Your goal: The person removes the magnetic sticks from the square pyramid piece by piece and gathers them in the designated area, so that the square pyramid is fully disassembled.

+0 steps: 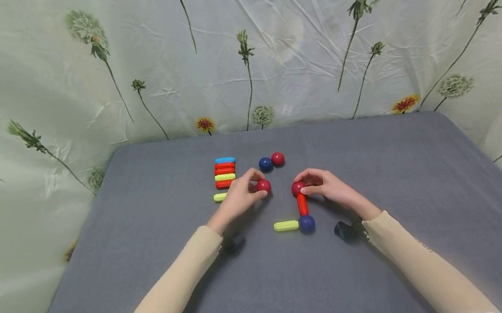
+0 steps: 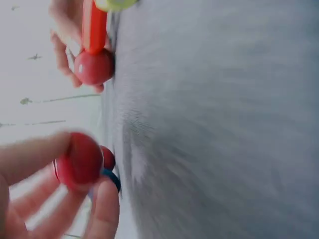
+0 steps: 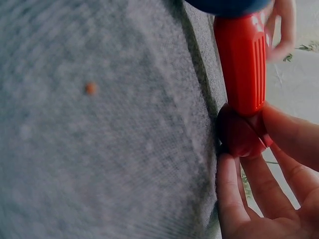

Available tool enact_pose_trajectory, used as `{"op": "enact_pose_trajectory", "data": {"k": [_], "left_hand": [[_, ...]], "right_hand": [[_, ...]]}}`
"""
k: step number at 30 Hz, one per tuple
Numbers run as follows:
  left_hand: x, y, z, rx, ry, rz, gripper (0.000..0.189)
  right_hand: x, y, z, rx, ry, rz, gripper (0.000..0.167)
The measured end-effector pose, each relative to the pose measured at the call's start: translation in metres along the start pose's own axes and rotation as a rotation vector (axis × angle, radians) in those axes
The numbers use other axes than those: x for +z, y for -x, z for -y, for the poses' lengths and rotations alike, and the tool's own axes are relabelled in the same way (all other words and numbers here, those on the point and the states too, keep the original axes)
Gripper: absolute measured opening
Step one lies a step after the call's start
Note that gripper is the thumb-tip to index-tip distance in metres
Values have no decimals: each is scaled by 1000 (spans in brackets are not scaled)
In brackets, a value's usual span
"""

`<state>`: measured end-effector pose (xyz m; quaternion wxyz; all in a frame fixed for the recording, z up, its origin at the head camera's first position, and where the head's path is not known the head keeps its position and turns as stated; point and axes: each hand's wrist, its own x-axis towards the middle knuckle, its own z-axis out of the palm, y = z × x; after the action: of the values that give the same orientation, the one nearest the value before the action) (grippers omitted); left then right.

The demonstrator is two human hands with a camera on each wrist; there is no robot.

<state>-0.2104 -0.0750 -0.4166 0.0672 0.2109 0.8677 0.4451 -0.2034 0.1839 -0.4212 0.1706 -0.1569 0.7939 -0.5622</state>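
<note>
My left hand [image 1: 243,193] pinches a red ball [image 1: 263,186] between thumb and fingers, and the left wrist view shows this ball [image 2: 79,162] raised off the cloth. My right hand [image 1: 326,187] grips a second red ball [image 1: 298,188], which sits at the far end of a red rod [image 1: 302,204]. The rod's near end meets a dark blue ball [image 1: 307,224], and a yellow-green rod [image 1: 286,226] extends left from that ball. Close up in the right wrist view, thumb and fingers surround the red ball [image 3: 241,130] at the ribbed rod's end [image 3: 241,64].
Left of my left hand lies a column of rods: a blue rod [image 1: 224,160], several red ones, a yellow-green one [image 1: 225,177] and another yellow-green one [image 1: 220,197] partly behind the hand. Farther back, a blue ball [image 1: 265,164] and a red ball [image 1: 278,159] rest side by side on the grey tablecloth [image 1: 163,191].
</note>
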Motion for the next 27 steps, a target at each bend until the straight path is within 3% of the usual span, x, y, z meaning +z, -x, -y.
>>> {"op": "enact_pose_trajectory", "data": {"k": [3, 8, 11, 14, 15, 17, 19, 22, 24, 27], "left_hand": [[2, -16, 1, -83, -1, -99, 27], [5, -32, 1, -158, -53, -156, 28], [5, -33, 1, -169, -54, -165, 31], [4, -27, -1, -118, -58, -168, 33], [2, -24, -2, -76, -53, -148, 32], [0, -14, -5, 31, -44, -35, 29], [0, -4, -9, 140, -43, 155, 27], [5, 10, -15, 244, -60, 445, 31], [11, 16, -19, 296, -124, 526, 34], [19, 20, -24, 368, -221, 520, 37]], "right_hand": [[1, 0, -1, 16, 0, -5, 31], [1, -1, -1, 24, 0, -12, 31], [1, -1, -2, 23, 0, -12, 31], [0, -1, -1, 28, -1, -13, 31], [0, -1, -1, 29, 0, -13, 31], [0, -1, -1, 26, 4, -10, 31], [0, -1, -1, 25, 0, -11, 31], [-1, 0, -1, 21, -6, -6, 31], [-1, 0, 0, 20, -13, -4, 31], [0, 0, 0, 15, -10, 5, 31]]}}
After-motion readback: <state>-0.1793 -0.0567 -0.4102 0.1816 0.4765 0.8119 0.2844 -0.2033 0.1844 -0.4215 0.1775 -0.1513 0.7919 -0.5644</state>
